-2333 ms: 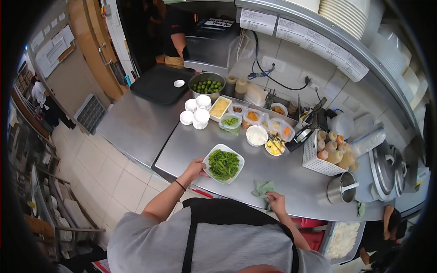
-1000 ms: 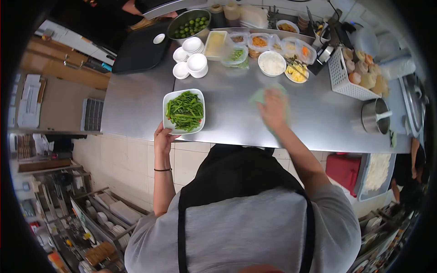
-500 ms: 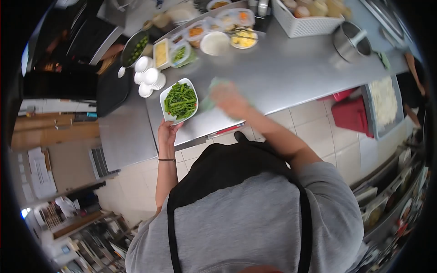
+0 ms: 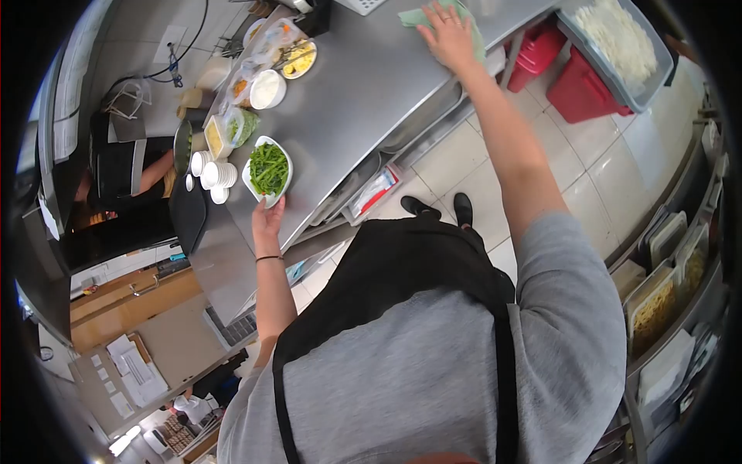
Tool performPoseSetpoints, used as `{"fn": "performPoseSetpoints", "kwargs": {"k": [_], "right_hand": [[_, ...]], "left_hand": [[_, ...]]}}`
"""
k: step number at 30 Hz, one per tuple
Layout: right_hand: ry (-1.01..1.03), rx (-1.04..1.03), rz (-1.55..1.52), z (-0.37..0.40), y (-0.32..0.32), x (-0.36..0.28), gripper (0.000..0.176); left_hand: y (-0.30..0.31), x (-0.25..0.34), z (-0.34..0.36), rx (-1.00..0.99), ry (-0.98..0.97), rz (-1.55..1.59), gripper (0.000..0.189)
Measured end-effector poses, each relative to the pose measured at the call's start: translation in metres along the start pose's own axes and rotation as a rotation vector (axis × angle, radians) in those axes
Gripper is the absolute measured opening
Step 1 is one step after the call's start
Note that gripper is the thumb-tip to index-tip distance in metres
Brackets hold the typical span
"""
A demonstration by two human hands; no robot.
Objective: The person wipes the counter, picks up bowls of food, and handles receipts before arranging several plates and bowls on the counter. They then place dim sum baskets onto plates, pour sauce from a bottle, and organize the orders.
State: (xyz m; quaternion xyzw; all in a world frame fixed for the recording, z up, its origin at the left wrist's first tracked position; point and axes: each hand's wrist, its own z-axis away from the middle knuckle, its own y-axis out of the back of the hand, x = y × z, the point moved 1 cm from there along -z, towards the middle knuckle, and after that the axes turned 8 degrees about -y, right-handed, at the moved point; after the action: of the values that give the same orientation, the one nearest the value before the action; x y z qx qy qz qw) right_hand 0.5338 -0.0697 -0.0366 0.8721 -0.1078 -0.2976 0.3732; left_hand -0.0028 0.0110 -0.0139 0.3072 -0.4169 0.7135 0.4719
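Note:
With its fingers at the near edge, my left hand (image 4: 268,222) grips a white square-cornered dish (image 4: 250,185) at the counter's front. Cooked leafy greens (image 4: 268,168) fill that dish. My right hand (image 4: 450,40) is stretched far to the right, lying flat with fingers spread on a light green cloth (image 4: 413,18) on the steel counter. Parts of the cloth show on both sides of the hand. Beyond the dish are a white bowl (image 4: 267,90), a plate of yellow pieces (image 4: 297,60) and stacked white cups (image 4: 219,175).
The steel counter (image 4: 348,93) runs diagonally, with open shelving under its front edge. Red bins (image 4: 580,89) and a grey tub (image 4: 657,93) of white shredded food stand at the upper right. Someone's arm (image 4: 157,172) shows at the left, beyond the counter. Shelves with containers line the right side.
My right hand has moved farther right along the counter with the cloth. The view has turned, so the counter slants more. My left hand still holds the dish.

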Motion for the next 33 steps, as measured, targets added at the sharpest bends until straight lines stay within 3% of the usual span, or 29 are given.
{"fn": "performPoseSetpoints", "kwargs": {"k": [1, 3, 6, 8, 9, 11, 12, 14, 18, 20, 22, 23, 24, 25, 26, 28, 30, 32, 33], "right_hand": [[0.041, 0.164, -0.280, 0.014, 0.014, -0.005, 0.033], [-0.022, 0.158, -0.598, 0.065, 0.037, -0.023, 0.021], [-0.289, -0.181, -0.786, 0.169, 0.031, -0.039, 0.023], [-0.531, -0.487, -0.840, 0.235, -0.011, -0.040, 0.029], [-0.532, -0.482, -0.845, 0.254, -0.035, -0.041, 0.029], [-0.941, -0.812, -1.115, 0.271, -0.063, -0.045, 0.035], [-0.935, -0.810, -1.123, 0.265, -0.065, -0.045, 0.035], [-1.329, -0.992, -1.364, 0.255, -0.075, -0.045, 0.039], [-1.433, -0.811, -1.605, 0.234, -0.090, -0.061, 0.042], [-1.521, -0.651, -1.685, 0.224, -0.086, -0.065, 0.032], [-1.494, -0.528, -1.654, 0.236, -0.118, -0.054, 0.022], [-1.492, -0.549, -1.500, 0.232, -0.115, -0.049, 0.017], [-1.407, -0.413, -1.489, 0.229, -0.099, -0.049, 0.017], [-1.457, -0.445, -1.333, 0.224, -0.090, -0.042, 0.016], [-1.452, -0.321, -1.380, 0.234, -0.109, -0.026, 0.004], [-1.231, -0.630, -1.212, 0.242, -0.098, 0.001, 0.011], [-0.778, -1.171, -0.647, 0.230, -0.054, -0.021, 0.024], [-0.555, -1.505, -0.625, 0.210, -0.008, -0.070, 0.021], [-0.329, -1.397, -0.602, 0.192, 0.007, -0.100, 0.022]], "left_hand": [[-0.003, 0.002, 0.005, 0.027, 0.033, 0.010, 0.030], [-0.005, 0.004, 0.012, 0.023, 0.021, -0.034, 0.031], [-0.007, 0.005, 0.021, 0.019, 0.011, -0.050, 0.033], [-0.011, 0.005, 0.028, 0.043, 0.006, -0.115, 0.032], [-0.012, 0.006, 0.028, 0.040, 0.001, -0.118, 0.032], [-0.011, 0.008, 0.031, 0.016, 0.025, -0.130, 0.031], [-0.012, 0.009, 0.034, 0.015, 0.016, -0.131, 0.031], [-0.016, 0.010, 0.043, 0.038, 0.018, -0.147, 0.032], [-0.013, 0.015, 0.063, 0.105, -0.039, -0.139, 0.035], [-0.004, 0.018, 0.072, 0.093, -0.034, -0.131, 0.041], [0.004, 0.018, 0.080, 0.101, -0.043, -0.112, 0.043], [0.012, 0.017, 0.081, 0.097, -0.030, -0.114, 0.045], [0.019, 0.015, 0.080, 0.097, -0.024, -0.110, 0.047], [0.029, 0.012, 0.077, 0.120, -0.049, -0.075, 0.047], [0.038, 0.007, 0.072, 0.092, -0.032, -0.085, 0.048], [0.042, -0.002, 0.068, 0.072, -0.029, -0.065, 0.049], [0.038, -0.007, 0.063, 0.043, -0.023, -0.095, 0.050], [0.026, -0.006, 0.057, 0.047, -0.046, -0.052, 0.049], [0.021, -0.005, 0.053, 0.044, -0.052, -0.037, 0.049]]}}
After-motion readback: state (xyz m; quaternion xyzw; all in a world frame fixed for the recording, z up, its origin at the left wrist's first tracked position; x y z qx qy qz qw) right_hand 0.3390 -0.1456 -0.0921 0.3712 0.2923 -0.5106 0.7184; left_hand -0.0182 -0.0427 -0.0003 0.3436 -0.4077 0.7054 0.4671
